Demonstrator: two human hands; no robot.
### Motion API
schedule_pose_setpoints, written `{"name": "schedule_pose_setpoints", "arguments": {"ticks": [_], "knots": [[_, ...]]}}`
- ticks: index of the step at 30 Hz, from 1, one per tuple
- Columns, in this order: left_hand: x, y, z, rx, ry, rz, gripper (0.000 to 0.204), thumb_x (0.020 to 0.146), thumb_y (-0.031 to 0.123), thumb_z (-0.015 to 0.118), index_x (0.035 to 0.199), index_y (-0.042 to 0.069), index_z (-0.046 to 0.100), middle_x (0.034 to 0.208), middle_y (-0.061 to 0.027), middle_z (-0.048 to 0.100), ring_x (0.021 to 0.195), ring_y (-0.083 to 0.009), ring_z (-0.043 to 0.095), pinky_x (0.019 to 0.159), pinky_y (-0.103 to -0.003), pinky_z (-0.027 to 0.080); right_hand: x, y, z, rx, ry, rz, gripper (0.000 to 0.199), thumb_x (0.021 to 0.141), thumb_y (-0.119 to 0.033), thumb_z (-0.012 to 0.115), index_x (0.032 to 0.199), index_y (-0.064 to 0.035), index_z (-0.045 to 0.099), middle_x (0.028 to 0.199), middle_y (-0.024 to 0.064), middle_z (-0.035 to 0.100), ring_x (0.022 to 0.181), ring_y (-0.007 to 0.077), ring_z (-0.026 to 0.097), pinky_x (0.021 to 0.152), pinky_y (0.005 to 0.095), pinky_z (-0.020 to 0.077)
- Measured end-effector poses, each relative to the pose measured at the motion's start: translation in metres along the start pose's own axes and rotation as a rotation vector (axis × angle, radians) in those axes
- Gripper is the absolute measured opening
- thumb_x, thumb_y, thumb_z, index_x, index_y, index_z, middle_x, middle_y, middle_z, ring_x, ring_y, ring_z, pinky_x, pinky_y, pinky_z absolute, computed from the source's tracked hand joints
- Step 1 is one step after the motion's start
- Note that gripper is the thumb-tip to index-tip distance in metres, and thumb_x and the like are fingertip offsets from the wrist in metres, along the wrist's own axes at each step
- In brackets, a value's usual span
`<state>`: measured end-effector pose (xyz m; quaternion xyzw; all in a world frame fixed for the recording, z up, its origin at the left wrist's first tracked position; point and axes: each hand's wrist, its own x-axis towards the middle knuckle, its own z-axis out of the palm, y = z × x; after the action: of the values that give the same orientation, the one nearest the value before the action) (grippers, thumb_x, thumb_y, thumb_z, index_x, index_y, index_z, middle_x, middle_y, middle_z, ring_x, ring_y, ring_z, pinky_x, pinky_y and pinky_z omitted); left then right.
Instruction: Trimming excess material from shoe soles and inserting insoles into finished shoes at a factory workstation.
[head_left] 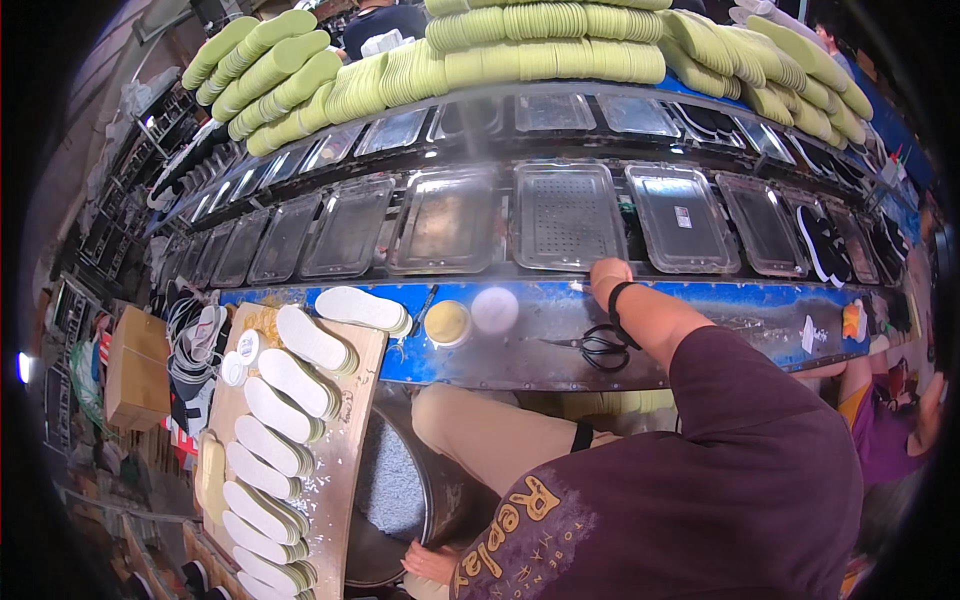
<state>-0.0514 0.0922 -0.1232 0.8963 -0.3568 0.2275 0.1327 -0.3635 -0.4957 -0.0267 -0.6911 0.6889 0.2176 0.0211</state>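
Right hand [610, 270] reaching to near rim of perforated tray [566, 215], finger closure impossible to tell. Left hand [432, 562] far below tray, seemingly flat and empty. Needing firm rim grip next.

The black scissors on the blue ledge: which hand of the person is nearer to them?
The right hand. It rests on the ledge's far edge, just beyond the black scissors. The left hand is far below, at the picture's lower edge, beside the knee.

Scissors [600, 346], white insoles [300, 385], green soles [540, 40]
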Motion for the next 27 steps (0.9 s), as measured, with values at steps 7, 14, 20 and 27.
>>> {"name": "schedule_pose_setpoints", "arguments": {"ticks": [7, 14, 20, 27], "knots": [[-0.002, 0.009, 0.032, -0.037, 0.012, 0.038, 0.069, 0.05, 0.01, 0.069, 0.115, 0.004, 0.048, 0.106, -0.015, 0.054, 0.106, -0.0343, 0.051, 0.109, -0.054, 0.029, -0.001, 0.017, 0.026, 0.048, 0.031, 0.047, 0.022, 0.081, -0.021, 0.063, 0.098, -0.0124, 0.074, 0.098, 0.0088, 0.072, 0.086, 0.0268, 0.071, 0.06, 0.0472, 0.0563], [-0.006, -0.006, 0.023, -0.016, -0.094, -0.025, 0.063, 0.051, 0.012, 0.067, 0.112, 0.005, 0.051, 0.104, -0.0141, 0.054, 0.103, -0.0335, 0.052, 0.109, -0.053, 0.031, -0.067, 0.017, 0.001, 0.077, 0.031, -0.297, 0.024, 0.084, -0.016, 0.059, 0.102, -0.0081, 0.072, 0.109, 0.0121, 0.069, 0.103, 0.0277, 0.066, 0.083, 0.0387, 0.0536], [-0.005, -0.005, 0.026, -0.033, -0.009, 0.012, 0.06, 0.053, 0.013, 0.065, 0.111, 0.005, 0.051, 0.101, -0.0138, 0.055, 0.102, -0.0335, 0.052, 0.107, -0.054, 0.032, -0.092, 0.012, 0.027, -0.149, -0.308, -0.467, 0.044, 0.059, -0.015, 0.083, 0.102, -0.0097, 0.072, 0.11, 0.0111, 0.068, 0.105, 0.0275, 0.065, 0.081, 0.0389, 0.0537], [-0.001, 0.006, 0.015, -0.014, 0.008, 0.015, 0.055, 0.058, 0.014, 0.061, 0.111, 0.003, 0.051, 0.101, -0.0146, 0.055, 0.101, -0.0346, 0.052, 0.106, -0.055, 0.033, -0.045, 0.003, 0.061, -0.161, -0.414, -0.505, 0.019, 0.058, -0.017, 0.083, 0.074, -0.0106, 0.075, 0.083, 0.0116, 0.072, 0.084, 0.0244, 0.07, 0.072, 0.0384, 0.0539]]}}
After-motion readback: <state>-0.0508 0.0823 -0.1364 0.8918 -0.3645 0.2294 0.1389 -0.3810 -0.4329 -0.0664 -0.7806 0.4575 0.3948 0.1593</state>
